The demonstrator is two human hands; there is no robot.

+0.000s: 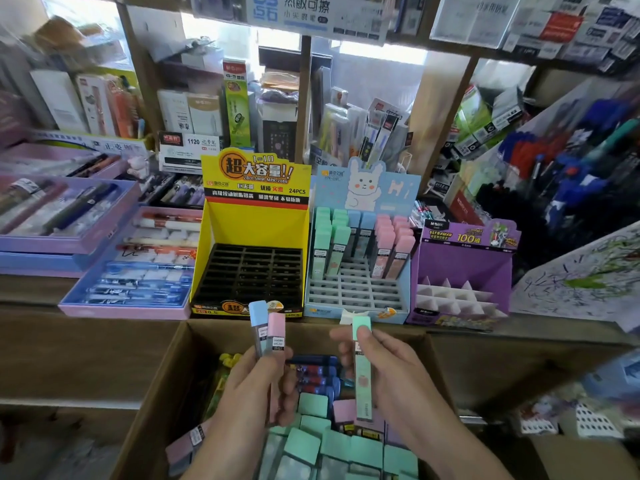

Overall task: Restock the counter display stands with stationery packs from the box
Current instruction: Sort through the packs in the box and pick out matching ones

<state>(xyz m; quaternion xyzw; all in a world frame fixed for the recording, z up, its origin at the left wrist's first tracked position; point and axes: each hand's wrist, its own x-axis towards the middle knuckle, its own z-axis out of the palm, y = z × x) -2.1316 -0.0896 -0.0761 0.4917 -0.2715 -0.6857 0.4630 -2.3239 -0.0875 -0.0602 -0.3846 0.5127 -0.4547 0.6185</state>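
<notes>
My left hand [251,393] grips two slim packs upright over the cardboard box [162,386]: a blue-capped pack [258,327] and a pink-capped pack [277,341]. My right hand [388,372] pinches a green-capped pack [362,362], thumb on its cap. Inside the box lie several more green [304,445], pink and dark blue packs. On the counter behind stand three displays: a yellow stand [254,230] with empty black slots, a light blue rabbit stand [360,271] partly filled with green, blue and pink packs, and a purple stand [464,271] with empty white dividers.
Flat trays of pens [135,271] lie left of the yellow stand. Shelves of boxed stationery rise behind the counter [86,341]. Bins of blue and red pens [571,161] crowd the right. A scribbled paper sheet [581,278] leans beside the purple stand.
</notes>
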